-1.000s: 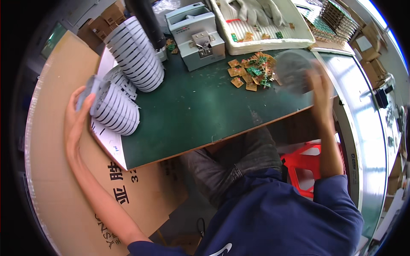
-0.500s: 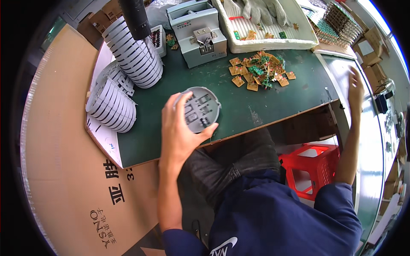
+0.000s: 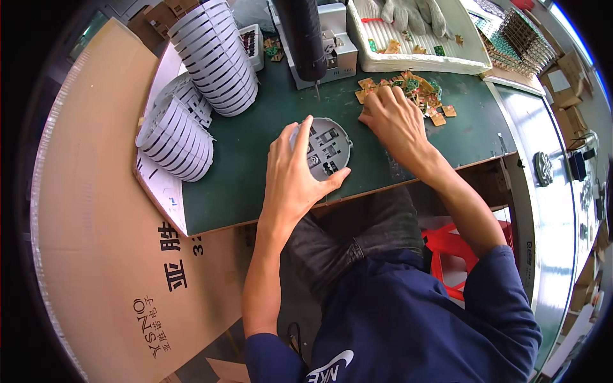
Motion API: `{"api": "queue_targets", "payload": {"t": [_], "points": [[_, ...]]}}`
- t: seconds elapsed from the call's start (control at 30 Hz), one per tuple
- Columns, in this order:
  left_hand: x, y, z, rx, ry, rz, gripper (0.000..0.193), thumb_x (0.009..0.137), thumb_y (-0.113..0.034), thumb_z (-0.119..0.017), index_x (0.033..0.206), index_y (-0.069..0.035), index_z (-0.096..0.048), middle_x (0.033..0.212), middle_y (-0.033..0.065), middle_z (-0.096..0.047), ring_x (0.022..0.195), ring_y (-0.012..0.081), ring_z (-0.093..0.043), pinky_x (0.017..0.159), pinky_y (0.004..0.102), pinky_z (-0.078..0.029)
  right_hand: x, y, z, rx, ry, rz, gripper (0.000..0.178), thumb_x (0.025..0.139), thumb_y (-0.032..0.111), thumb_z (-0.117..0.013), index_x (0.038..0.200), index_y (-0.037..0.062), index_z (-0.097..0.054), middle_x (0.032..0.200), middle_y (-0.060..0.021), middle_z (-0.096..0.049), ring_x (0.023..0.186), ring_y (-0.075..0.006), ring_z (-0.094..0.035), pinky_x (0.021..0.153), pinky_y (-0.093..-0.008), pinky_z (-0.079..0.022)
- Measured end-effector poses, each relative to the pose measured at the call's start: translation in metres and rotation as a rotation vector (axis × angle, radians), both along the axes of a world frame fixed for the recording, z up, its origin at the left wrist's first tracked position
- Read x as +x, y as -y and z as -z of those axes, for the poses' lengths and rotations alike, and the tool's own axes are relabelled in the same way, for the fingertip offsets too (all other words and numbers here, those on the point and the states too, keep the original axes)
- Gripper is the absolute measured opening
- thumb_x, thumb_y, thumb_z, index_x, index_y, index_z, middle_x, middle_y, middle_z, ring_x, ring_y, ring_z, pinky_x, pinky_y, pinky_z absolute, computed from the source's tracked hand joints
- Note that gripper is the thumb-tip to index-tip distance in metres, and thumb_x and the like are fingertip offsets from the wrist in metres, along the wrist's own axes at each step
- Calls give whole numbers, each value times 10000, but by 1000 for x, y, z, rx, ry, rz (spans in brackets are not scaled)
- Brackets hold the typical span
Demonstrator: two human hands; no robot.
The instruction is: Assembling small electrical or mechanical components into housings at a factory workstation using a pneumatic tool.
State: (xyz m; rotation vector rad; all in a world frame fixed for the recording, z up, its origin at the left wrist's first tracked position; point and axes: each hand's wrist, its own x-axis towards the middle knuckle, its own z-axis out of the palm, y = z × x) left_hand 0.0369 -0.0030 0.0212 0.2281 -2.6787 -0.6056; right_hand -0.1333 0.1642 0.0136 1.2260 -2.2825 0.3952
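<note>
My left hand (image 3: 294, 169) grips a round grey plastic housing (image 3: 331, 152) by its rim, thumb on the near side and fingers on the far side. Cutouts and small dark parts show on the housing's upward face. At the left edge of a pile of small circuit boards (image 3: 416, 89), my right hand (image 3: 397, 121) is closed, fingers curled down. Whatever its fingertips hold is hidden. Between and beyond my hands hangs a black electric screwdriver (image 3: 301, 38), its thin bit pointing down over the green tabletop (image 3: 255, 150).
Two stacks of grey round housings (image 3: 220, 64) (image 3: 179, 143) stand at left. Behind are a grey screw-feeder machine (image 3: 341, 54), a small tray of screws (image 3: 251, 45) and a white foam tray (image 3: 421, 62) with gloves. A dark round part (image 3: 543, 169) lies far right; a red stool (image 3: 450, 255) stands below.
My right hand has come from the far right to the board pile and closed. The screwdriver has swung rightward in view. A dark round part now shows where my right arm was.
</note>
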Motion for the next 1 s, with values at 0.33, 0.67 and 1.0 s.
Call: {"api": "queue_targets", "payload": {"t": [0.33,0.67,1.0], "points": [[25,1,13,2196,-445,625,948,928,-666,-499,1585,-12,-298,1554,384,-333,1351,523,-474,1108,561,-435,16,-6,-16,-402,691,-239,221,1012,112,-645,1224,55,-618,795,-34,-622,680,-112,-610,610,-269,-492],[33,10,10,1932,-402,515,942,932,-683,-472,1563,2,-336,1518,380,-389,1310,509,-522,1069,550,-464,22,1,-20,-794,1779,-418,200,1065,199,-592,1209,63,-566,1012,-28,-612,683,-52,-561,583,-213,-474],[26,18,10,1023,-141,234,672,933,-447,-606,1427,8,-567,1513,204,-504,1364,327,-511,1125,469,-419,31,-19,-12,-663,1786,-626,480,1113,226,-468,1537,4,-425,1238,-93,-636,924,-112,-596,825,-261,-522]]}}
